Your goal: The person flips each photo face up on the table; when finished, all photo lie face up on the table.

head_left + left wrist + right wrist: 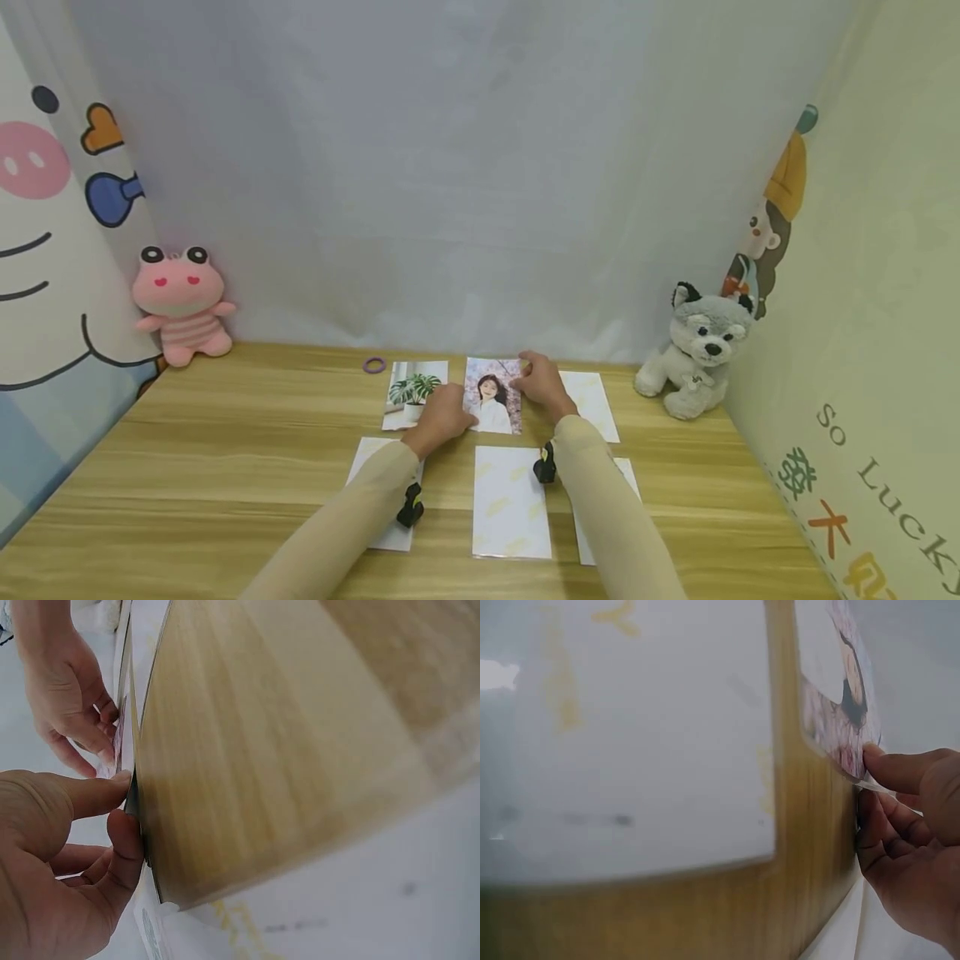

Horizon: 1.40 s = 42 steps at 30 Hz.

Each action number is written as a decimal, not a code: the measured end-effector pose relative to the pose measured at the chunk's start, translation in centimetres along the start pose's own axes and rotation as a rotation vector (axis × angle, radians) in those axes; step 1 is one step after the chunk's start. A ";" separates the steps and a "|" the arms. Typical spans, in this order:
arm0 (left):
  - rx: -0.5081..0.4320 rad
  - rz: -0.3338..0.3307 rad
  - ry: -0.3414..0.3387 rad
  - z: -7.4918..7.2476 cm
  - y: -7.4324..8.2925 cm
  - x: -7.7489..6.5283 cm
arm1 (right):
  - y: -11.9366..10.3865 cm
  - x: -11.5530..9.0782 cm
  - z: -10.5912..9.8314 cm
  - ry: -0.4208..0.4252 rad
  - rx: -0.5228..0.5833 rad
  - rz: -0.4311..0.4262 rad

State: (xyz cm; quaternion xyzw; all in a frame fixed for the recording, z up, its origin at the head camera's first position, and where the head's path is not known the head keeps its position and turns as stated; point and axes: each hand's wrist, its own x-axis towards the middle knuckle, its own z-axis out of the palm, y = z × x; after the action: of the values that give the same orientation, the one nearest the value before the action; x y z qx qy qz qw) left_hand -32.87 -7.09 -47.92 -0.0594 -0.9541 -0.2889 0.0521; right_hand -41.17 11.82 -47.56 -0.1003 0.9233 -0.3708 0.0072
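A photo of a person under pink blossoms (493, 417) is held between both hands at the back of the table. My left hand (441, 414) pinches its lower left corner between thumb and fingers. At the upper right corner, my right hand (543, 385) grips the photo, thumb on the printed face and fingertips behind, as the right wrist view shows. Just left of it lies a photo of a potted plant (415, 388), partly covered by my left hand. In front is a white card (512, 504) with faint yellow marks.
More white cards lie around: one (591, 404) at the back right, one (393, 537) under my left forearm, one (628, 473) by my right forearm. A purple ring (365, 365) sits behind the plant photo. A pink plush toy (183, 304) and grey plush dog (697, 350) flank the table.
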 end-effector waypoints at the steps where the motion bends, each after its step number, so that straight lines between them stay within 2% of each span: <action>1: -0.001 -0.001 -0.002 0.1 0.1 0.0 | 0.0 0.0 0.0 0.001 -0.015 0.003; 10: 0.031 -0.018 -0.009 0.3 1.0 0.2 | 0.0 -0.2 -0.4 0.003 -0.072 0.043; 17: 0.025 -0.024 -0.026 0.6 1.2 0.4 | 0.0 -0.6 -0.7 0.012 -0.100 0.033; 23: 0.050 0.020 -0.023 0.7 1.4 0.3 | 0.1 -1.1 -1.5 0.017 -0.111 0.031; 27: 0.054 0.045 -0.022 0.6 1.4 0.4 | 0.5 -1.4 -3.0 0.027 -0.104 0.039; 31: 0.040 0.097 0.029 0.5 1.7 0.6 | 1.8 -1.7 -5.1 0.044 -0.103 0.054; 34: 0.000 0.159 0.037 0.6 2.0 0.7 | 3.0 -2.2 -6.6 0.036 -0.097 0.054; 38: -0.045 0.253 -0.009 0.9 2.4 1.0 | 4.7 -2.8 -7.9 0.011 -0.068 0.046; 42: -0.046 0.324 -0.094 1.5 3.0 1.5 | 6.2 -3.1 -8.6 0.006 -0.012 0.050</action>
State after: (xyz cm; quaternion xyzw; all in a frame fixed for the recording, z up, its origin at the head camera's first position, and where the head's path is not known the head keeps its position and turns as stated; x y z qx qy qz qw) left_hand -34.02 -3.60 -47.34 -0.2268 -0.9266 -0.2954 0.0521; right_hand -40.02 22.67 -45.74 -0.0763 0.9278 -0.3651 0.0132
